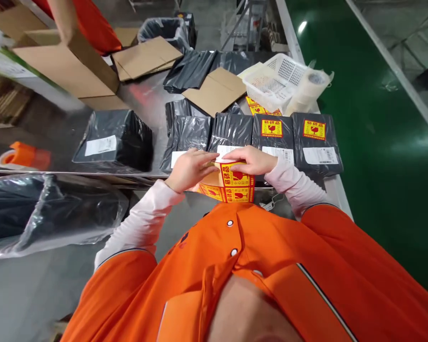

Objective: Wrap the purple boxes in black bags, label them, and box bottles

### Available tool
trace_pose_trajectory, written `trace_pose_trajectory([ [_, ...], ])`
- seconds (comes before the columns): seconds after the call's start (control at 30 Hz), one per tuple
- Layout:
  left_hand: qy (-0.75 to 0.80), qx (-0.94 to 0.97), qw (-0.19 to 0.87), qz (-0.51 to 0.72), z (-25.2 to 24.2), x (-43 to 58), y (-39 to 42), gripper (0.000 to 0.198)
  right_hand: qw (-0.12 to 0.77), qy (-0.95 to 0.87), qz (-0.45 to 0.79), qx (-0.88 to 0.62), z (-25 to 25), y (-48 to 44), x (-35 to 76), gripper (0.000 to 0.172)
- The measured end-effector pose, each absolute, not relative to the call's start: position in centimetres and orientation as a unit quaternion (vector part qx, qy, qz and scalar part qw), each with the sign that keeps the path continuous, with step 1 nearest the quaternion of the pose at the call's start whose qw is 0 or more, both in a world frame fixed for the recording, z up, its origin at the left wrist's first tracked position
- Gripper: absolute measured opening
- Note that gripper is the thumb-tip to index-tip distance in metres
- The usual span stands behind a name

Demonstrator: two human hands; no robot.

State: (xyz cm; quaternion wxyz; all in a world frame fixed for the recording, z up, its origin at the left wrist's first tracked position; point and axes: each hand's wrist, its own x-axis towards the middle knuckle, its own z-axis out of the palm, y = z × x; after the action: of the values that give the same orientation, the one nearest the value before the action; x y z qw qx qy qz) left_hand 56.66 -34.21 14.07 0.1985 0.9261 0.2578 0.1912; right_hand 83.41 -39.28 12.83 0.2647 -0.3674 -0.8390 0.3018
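Observation:
Both my hands hold a roll of yellow-and-red fragile stickers (231, 185) close to my chest, at the near edge of the steel table (57, 128). My left hand (187, 168) grips the roll's left side. My right hand (251, 160) pinches a sticker at the top of the roll. Just beyond my hands lies a row of black-wrapped parcels with white labels. The two on the right (273, 135) (316, 140) carry a yellow sticker; the two on the left (189, 137) (231, 130) show none.
A larger black parcel (116, 140) lies to the left, an orange tape dispenser (23, 156) further left. Flat cardboard (216, 90), a white basket (274, 80) and tape rolls (308, 90) sit behind. Another person in orange (87, 21) works at the far left. Green floor lies right.

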Motion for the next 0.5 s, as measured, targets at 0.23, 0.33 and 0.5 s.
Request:
trace_pose_trajectory([
  [0.23,0.207,0.923,0.295,0.138,12.0,57.0,-34.1,0.051,0.243,-0.871,0.169,-0.393,13.4,-40.4,82.5,0.034],
  [0.33,0.215,0.901,0.357,0.119,11.8,57.4,-34.1,0.058,0.221,-0.879,0.16,-0.391,13.4,-40.4,82.1,0.023],
  [0.5,0.262,0.856,0.43,0.119,12.0,57.3,-34.5,0.061,0.229,-0.86,0.221,-0.4,12.6,-40.6,82.0,0.023],
])
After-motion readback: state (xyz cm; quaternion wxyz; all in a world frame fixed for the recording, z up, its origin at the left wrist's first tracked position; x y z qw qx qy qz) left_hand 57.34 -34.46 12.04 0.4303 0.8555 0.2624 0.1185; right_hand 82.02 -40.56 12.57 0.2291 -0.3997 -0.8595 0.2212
